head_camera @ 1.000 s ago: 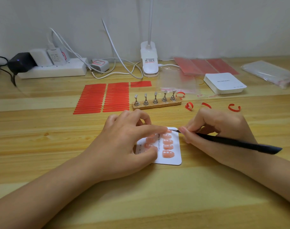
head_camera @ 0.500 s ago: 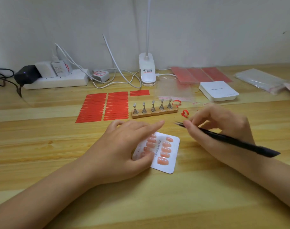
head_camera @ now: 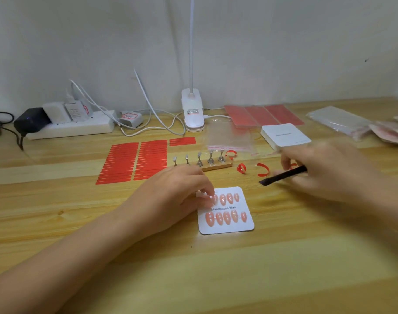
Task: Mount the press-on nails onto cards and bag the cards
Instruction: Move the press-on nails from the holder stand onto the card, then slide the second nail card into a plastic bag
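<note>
Now: two hands over a card of nails on the table [head_camera: 284, 268].
Just under the left hand [head_camera: 170, 196], whose curled fingers [head_camera: 208, 192] touch its upper left corner, lies the white card [head_camera: 225, 227] with ten pink press-on nails [head_camera: 226, 217] in two rows. Beyond it, the blurred right hand [head_camera: 325, 168] grips a black tool [head_camera: 282, 176], tip pointing toward the left fingers, near red curled strips [head_camera: 262, 169].

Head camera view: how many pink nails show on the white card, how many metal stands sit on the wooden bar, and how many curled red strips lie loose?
Pink nails: 9 showing; the left hand covers the top row's left end
Metal stands: 5
Curled red strips: 4
Total: 18
</note>
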The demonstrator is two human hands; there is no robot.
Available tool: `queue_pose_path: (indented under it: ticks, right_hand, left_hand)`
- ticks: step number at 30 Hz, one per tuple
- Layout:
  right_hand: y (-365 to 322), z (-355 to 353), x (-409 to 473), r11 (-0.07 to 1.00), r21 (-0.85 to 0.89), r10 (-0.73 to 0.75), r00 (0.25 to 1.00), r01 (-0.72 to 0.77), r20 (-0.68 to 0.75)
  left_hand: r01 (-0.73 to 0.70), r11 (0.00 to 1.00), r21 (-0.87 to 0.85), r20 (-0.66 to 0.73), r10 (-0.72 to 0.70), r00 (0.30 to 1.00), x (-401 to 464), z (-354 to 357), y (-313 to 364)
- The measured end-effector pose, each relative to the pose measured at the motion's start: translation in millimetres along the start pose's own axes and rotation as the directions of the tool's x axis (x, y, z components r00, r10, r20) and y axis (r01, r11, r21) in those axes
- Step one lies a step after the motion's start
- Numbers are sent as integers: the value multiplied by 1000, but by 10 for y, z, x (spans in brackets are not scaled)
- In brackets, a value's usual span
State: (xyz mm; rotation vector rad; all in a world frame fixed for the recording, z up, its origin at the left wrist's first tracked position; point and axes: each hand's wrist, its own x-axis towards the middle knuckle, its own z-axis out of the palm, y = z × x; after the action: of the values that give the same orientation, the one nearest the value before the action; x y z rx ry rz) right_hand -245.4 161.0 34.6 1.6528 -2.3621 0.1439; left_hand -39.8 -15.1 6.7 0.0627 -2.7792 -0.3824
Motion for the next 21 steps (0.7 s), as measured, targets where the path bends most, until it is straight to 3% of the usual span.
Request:
queue_pose_path:
  ticks: [3,7,10,16,21]
  right_hand:
    - [38,50,-13,999,40,25,997,-28,74]
    - [58,157,-12,990,139,-25,996,12,90]
    - [60,194,9,982,184,-57,997,47,52]
    - [-10,231,-22,977,182,-94,991,110,-93]
    - [-58,229,-26,966,243,-82,996,91,-45]
  left_hand:
    - [0,1000,-15,-18,-1,1000,37,-33,33]
    - [-7,1000,-8,-98,6,995,219,-150,68]
    - [71,997,11,-115,-69,991,459,-212,14]
    - [248,965,85,60,-254,965,925,-209,-130]
    - [259,956,141,213,-285,935,1119,-186,-183]
